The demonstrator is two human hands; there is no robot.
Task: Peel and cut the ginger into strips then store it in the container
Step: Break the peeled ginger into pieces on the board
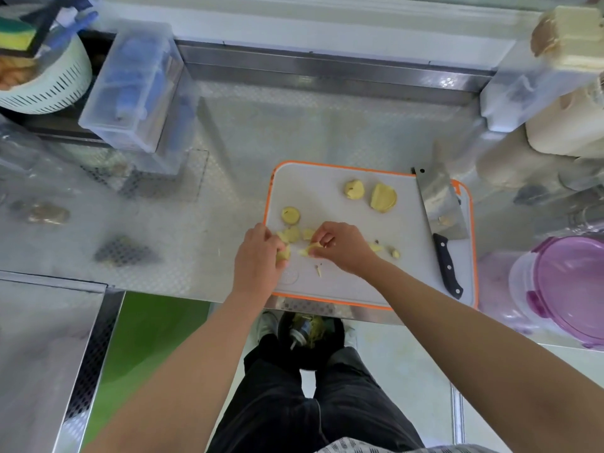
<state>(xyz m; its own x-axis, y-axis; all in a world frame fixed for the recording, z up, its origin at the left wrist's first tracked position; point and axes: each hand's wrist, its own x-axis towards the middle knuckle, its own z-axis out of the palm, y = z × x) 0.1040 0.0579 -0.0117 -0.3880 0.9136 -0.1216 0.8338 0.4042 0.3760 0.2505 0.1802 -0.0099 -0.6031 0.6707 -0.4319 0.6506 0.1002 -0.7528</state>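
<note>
container cut off right, colander — blurred

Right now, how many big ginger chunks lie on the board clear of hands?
3 chunks: two side by side at the far middle of the cutting board, one near its left edge. The left hand and right hand may hide smaller bits.

No legible text, labels, brands or numbers anywhere. Only candidate: a round embossed stamp on the cutting board, at the board's 7 o'clock corner, too faint to read. The cleaver blade, at the board's 3 o'clock, has nothing readable; too blurred.
</note>
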